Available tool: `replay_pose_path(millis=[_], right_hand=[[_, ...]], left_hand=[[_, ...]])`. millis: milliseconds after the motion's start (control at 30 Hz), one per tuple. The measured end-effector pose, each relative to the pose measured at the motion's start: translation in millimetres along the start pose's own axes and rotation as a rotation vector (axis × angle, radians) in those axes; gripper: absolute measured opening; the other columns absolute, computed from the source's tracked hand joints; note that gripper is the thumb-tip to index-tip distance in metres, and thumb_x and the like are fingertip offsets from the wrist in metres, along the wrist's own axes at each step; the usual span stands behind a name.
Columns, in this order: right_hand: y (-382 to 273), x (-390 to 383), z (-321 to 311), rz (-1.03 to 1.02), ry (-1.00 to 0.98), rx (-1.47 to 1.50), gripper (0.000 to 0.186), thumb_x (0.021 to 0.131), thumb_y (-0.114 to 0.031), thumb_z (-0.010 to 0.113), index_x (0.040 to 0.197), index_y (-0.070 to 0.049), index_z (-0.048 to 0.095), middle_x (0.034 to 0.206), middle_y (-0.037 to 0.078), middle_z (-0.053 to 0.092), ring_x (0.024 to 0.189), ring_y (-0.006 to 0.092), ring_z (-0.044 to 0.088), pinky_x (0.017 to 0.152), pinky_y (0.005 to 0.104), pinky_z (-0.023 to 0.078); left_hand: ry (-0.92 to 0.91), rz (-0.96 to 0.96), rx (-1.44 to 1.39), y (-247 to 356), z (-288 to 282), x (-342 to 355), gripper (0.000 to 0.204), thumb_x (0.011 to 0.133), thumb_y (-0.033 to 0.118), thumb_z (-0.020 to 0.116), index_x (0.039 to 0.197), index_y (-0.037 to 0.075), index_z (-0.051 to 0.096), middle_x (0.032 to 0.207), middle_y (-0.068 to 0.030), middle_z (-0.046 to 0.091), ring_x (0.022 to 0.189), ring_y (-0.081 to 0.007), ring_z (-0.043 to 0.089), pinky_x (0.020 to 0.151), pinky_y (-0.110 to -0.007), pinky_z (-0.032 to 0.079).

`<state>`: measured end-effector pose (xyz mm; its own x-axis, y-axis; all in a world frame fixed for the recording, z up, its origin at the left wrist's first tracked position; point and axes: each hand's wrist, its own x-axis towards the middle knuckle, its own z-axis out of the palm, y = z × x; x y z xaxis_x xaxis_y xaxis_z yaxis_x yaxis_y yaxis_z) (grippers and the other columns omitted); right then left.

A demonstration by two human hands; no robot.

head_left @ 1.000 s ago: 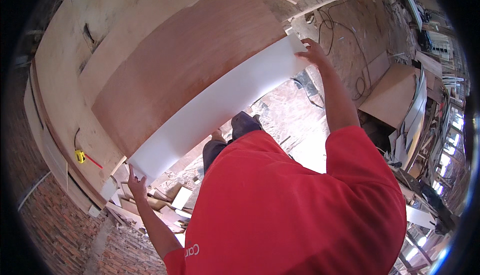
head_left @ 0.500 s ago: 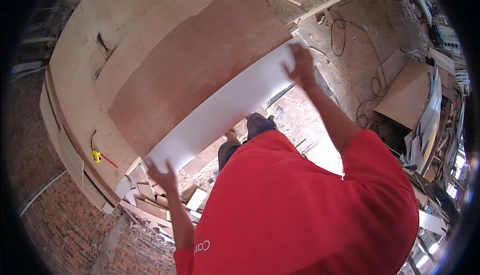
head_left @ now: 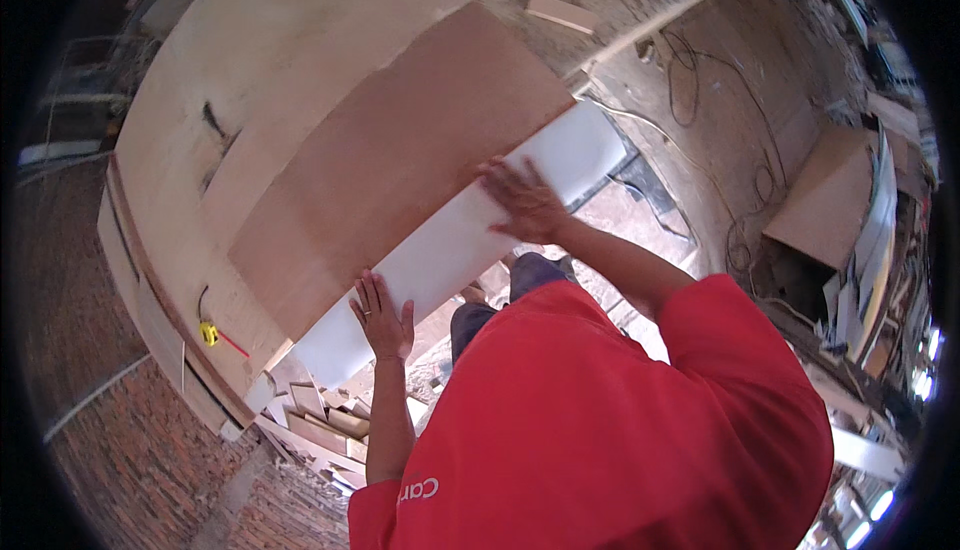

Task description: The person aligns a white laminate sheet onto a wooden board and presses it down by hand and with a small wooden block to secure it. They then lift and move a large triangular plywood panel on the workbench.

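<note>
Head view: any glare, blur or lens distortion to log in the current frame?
Head view: the right hand looks slightly blurred, the left hand sharper; the worktop bows along its left edge; head view also shows blown-out spots near the right rim and black corners.

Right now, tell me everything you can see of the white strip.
The white strip is long, narrow and smooth-looking, perhaps laminate or coated board. It runs from lower left to upper right, along the near edge of the brown sheet. The left hand and right hand lie open over it; whether it overlaps the sheet is unclear.
</note>
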<state>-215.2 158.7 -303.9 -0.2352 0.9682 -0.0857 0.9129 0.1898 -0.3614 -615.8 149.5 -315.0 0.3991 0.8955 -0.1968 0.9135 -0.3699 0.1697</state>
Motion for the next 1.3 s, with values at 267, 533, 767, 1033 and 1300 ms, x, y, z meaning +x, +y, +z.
replay_pose_path(millis=[267, 533, 767, 1033, 1300], right_hand=[[91.7, -22.9, -19.7, 0.385, 0.024, -0.253, 0.096, 0.095, -0.068, 0.05, 0.166, -0.011, 0.02, 0.174, 0.009, 0.015, 0.161, 0.0283, 0.008, 0.126, 0.0623, 0.003], [112.1, -44.2, -25.0, 0.905, 0.052, -0.262, 0.098, 0.098, -0.076, 0.037, 0.166, -0.009, 0.016, 0.174, 0.011, 0.014, 0.161, 0.0297, 0.008, 0.126, 0.0615, 0.005], [99.0, -116.9, 52.4, 1.472, 0.904, 0.504, 0.092, 0.093, -0.067, 0.061, 0.159, -0.007, 0.037, 0.158, 0.019, 0.044, 0.145, 0.0351, 0.044, 0.115, 0.0643, 0.032], [-52.2, -42.7, 69.3, 1.216, 0.714, 1.939, 0.056, 0.094, -0.043, 0.074, 0.138, -0.014, 0.055, 0.129, 0.008, 0.062, 0.115, 0.0269, 0.059, 0.101, 0.05, 0.046], [-20.5, -36.7, 70.3, 1.239, 0.795, 1.898, 0.037, 0.102, -0.023, 0.065, 0.136, -0.01, 0.057, 0.124, 0.009, 0.065, 0.11, 0.0281, 0.066, 0.095, 0.047, 0.054]], left_hand=[[0.09, -0.134, 0.013, -58.4, 0.0, -37.6, 0.085, 0.103, 0.054, 0.048, 0.165, 0.004, 0.018, 0.172, -0.0182, 0.015, 0.159, -0.0384, 0.014, 0.127, -0.057, 0.014], [0.23, -0.415, -0.035, -159.8, 5.6, -105.9, 0.084, 0.102, 0.049, 0.054, 0.162, -0.001, 0.023, 0.17, -0.0206, 0.021, 0.158, -0.0387, 0.019, 0.125, -0.056, 0.019], [0.312, -0.903, -0.722, -211.0, 27.8, -136.9, 0.082, 0.098, 0.054, 0.064, 0.155, 0.0, 0.039, 0.137, -0.0255, 0.06, 0.123, -0.039, 0.062, 0.103, -0.049, 0.048], [0.085, -0.766, -1.746, -263.9, 29.2, -136.6, 0.044, 0.09, 0.024, 0.081, 0.125, 0.001, 0.068, 0.112, -0.0053, 0.073, 0.107, -0.0206, 0.067, 0.099, -0.037, 0.049], [0.019, -0.816, -1.758, -261.3, 29.3, -125.2, 0.041, 0.083, 0.007, 0.085, 0.12, 0.001, 0.068, 0.111, -0.006, 0.073, 0.1, -0.0195, 0.069, 0.093, -0.036, 0.054]])
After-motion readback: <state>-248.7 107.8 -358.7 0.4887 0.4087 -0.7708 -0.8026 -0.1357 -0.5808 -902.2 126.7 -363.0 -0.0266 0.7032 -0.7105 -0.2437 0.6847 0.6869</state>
